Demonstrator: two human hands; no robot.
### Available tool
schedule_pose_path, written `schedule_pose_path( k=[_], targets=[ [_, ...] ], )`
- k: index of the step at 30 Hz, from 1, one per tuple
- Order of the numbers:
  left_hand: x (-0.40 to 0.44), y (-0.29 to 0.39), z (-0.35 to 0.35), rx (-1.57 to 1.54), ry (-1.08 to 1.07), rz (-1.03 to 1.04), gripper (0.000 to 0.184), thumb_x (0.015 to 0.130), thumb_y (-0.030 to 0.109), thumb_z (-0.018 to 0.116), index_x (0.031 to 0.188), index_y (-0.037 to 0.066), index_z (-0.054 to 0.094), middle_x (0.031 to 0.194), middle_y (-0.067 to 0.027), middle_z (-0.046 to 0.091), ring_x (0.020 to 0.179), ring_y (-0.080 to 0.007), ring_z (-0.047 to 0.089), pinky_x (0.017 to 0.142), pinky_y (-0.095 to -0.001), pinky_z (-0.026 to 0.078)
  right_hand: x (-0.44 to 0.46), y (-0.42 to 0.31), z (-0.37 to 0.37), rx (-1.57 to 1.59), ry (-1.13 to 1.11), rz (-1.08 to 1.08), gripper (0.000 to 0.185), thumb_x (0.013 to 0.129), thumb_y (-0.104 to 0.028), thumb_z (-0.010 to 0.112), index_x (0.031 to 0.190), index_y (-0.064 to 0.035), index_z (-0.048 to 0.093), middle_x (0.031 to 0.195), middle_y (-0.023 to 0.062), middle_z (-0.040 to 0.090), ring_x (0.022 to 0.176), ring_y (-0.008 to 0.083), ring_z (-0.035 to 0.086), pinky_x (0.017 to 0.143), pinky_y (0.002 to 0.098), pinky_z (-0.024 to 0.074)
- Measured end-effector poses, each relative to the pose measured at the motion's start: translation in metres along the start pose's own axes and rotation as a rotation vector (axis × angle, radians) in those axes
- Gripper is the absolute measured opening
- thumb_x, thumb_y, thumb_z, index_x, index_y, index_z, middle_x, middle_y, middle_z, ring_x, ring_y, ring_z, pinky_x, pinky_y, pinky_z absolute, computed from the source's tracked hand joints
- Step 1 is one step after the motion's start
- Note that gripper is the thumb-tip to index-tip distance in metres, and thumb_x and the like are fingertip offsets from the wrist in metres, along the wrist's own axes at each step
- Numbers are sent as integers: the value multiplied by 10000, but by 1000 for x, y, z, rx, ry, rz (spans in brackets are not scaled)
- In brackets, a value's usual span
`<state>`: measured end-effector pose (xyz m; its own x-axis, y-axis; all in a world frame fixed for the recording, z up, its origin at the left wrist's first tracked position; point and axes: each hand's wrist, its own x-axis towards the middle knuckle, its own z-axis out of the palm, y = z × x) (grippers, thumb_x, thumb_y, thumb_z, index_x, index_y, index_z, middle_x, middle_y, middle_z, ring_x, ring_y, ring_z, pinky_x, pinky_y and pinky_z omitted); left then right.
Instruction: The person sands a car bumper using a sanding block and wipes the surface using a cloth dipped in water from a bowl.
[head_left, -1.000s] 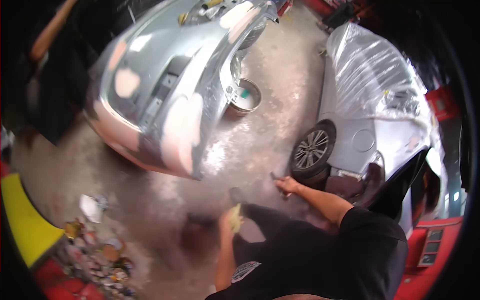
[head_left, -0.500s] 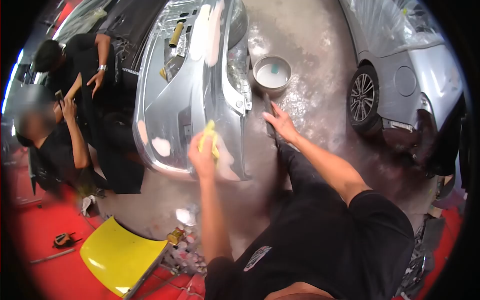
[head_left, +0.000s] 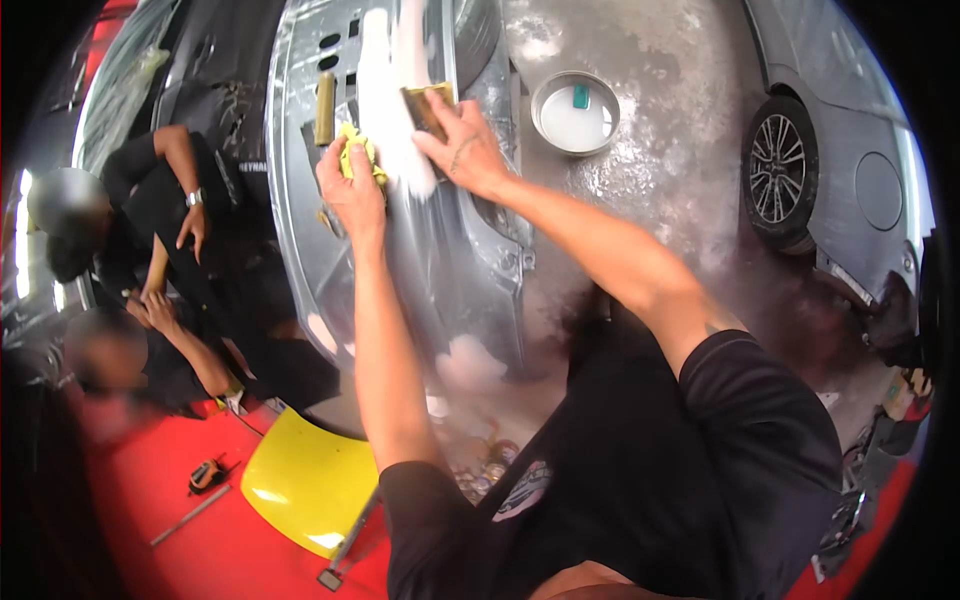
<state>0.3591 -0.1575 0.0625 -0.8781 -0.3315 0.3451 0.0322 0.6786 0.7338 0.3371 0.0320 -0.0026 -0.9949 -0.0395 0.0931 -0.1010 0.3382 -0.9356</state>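
Observation:
A silver car bumper or body panel (head_left: 430, 290) with pale filler patches lies ahead of me. My left hand (head_left: 352, 190) is closed round a crumpled yellow cloth (head_left: 358, 158) over the panel's middle. In my right hand (head_left: 465, 145) is a flat brown block (head_left: 430, 108), placed at the white filler strip (head_left: 400, 150); whether it touches the surface is hard to tell. A yellowish cylinder (head_left: 325, 108) rests on the panel, just beyond my left hand.
A round basin (head_left: 576, 114) of whitish liquid with a green piece stands right of the panel. Beyond it is a grey car (head_left: 860, 170). Two people (head_left: 180, 170) are at the left beside a dark car. A yellow panel (head_left: 310, 480) lies at lower left.
Both hands have moved forward over the panel. The block in my right hand has come from beside the panel to the filler strip. The view has shifted, bringing the panel closer.

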Motion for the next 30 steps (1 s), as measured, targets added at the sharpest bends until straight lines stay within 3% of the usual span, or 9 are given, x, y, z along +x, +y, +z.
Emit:
schedule_pose_path(
  k=[2, 5, 8, 11, 16, 22, 25, 28, 30],
  targets=[
    [22, -7, 20, -8, -36, 12, 402, 1040, 247, 687, 1337, -23, 716, 1271, -215, 703, 1179, -362, 689, 1051, -449, 515, 19, -11, 13, -87, 112, -117, 807, 967, -548, 741, 1648, -187, 501, 1233, 258, 546, 1090, 444, 648, 962, 512, 553],
    [30, -8, 31, 274, -11, 49, 433, 1010, 306, 653, 1307, 7, 752, 1170, -244, 737, 1133, -426, 699, 1029, -499, 517, 15, -22, 33, -111, 166, -71, 783, 968, -499, 749, 1632, -164, 502, 1185, 263, 536, 1058, 464, 624, 915, 529, 548],
    [24, -8, 34, 366, 21, 78, 421, 1003, 301, 652, 1287, 12, 765, 1157, -240, 735, 1110, -428, 696, 1000, -515, 520, -52, -19, 45, -72, 94, -139, 751, 988, -473, 727, 1620, -133, 506, 1184, 267, 537, 1060, 457, 621, 909, 518, 543],
    [19, -11, 30, 343, 34, 113, 391, 984, 264, 647, 1253, 17, 785, 1121, -240, 735, 1072, -436, 692, 975, -524, 523, -45, -9, 40, -22, 58, -202, 750, 985, -473, 726, 1620, -140, 507, 1183, 265, 540, 1063, 455, 625, 909, 526, 542],
    [19, -18, 35, 362, 34, 138, 376, 970, 226, 634, 1231, 5, 791, 1063, -240, 730, 1028, -434, 692, 931, -531, 524, 146, 5, 23, -61, 192, -93, 670, 1033, -552, 613, 1554, -134, 569, 1307, 335, 572, 1169, 514, 649, 987, 568, 547],
    [20, -11, 37, 349, 54, 121, 363, 972, 219, 638, 1215, -5, 789, 1053, -230, 715, 1005, -433, 686, 915, -523, 517, -50, -10, 46, -31, 96, -158, 686, 1017, -478, 682, 1576, -104, 548, 1324, 306, 534, 1189, 479, 615, 994, 551, 537],
    [20, -17, 33, 339, 15, 103, 359, 973, 214, 639, 1215, -3, 789, 1045, -227, 709, 1000, -431, 684, 914, -523, 515, -8, 7, 48, -5, 100, -244, 681, 1031, -485, 658, 1584, -105, 539, 1327, 312, 536, 1195, 482, 614, 1001, 556, 537],
    [20, -22, 31, 351, -12, 85, 357, 968, 201, 642, 1211, -20, 783, 1026, -229, 699, 988, -431, 681, 906, -527, 511, 126, 11, 40, -72, 256, -129, 626, 1024, -522, 637, 1506, -124, 604, 1268, 304, 581, 1090, 484, 672, 925, 558, 559],
    [22, -18, 34, 331, 7, 115, 359, 964, 193, 647, 1206, -36, 780, 1019, -234, 695, 979, -432, 679, 900, -526, 510, 130, 2, 37, -113, 269, -66, 637, 1021, -526, 646, 1508, -118, 604, 1267, 303, 580, 1122, 472, 662, 924, 563, 554]
  ],
)
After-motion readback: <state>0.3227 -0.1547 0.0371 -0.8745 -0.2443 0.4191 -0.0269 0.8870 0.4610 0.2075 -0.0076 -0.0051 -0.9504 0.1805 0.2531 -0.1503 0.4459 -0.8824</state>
